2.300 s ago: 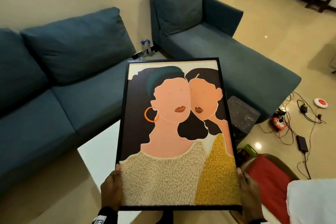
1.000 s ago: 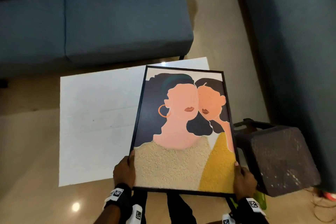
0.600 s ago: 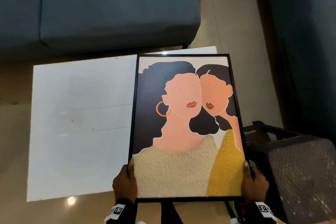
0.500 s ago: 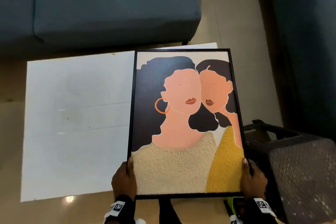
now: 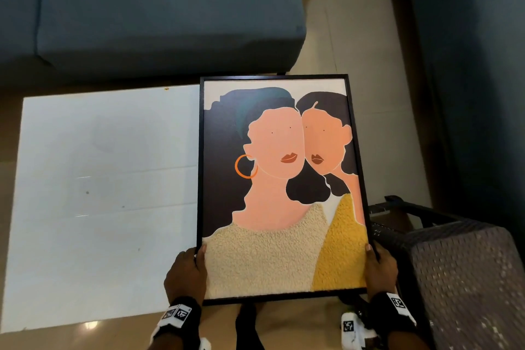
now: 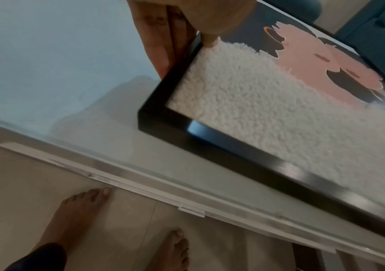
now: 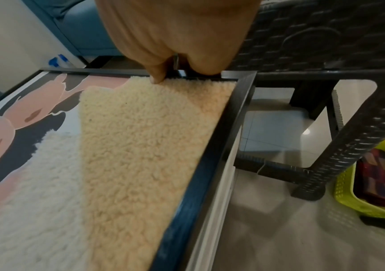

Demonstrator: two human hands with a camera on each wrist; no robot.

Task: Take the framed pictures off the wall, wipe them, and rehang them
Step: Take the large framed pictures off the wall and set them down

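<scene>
A black-framed picture of two faces with cream and yellow tops lies face up over the right end of the white table. My left hand grips its lower left side, thumb on the glass, fingers under the frame. My right hand grips the lower right side the same way. In the left wrist view the frame's corner hangs just above the table top. The right wrist view shows the picture's yellow area and my right hand on the frame's edge.
A blue sofa runs along the far side, another sofa section stands at the right. A dark woven stool sits right beside the frame's right edge. A green basket is on the floor behind it. My bare feet are at the table's near edge.
My view tilted down from the room to the table. The picture, held in both hands throughout, has come down low over the table's right end and squared up with it.
</scene>
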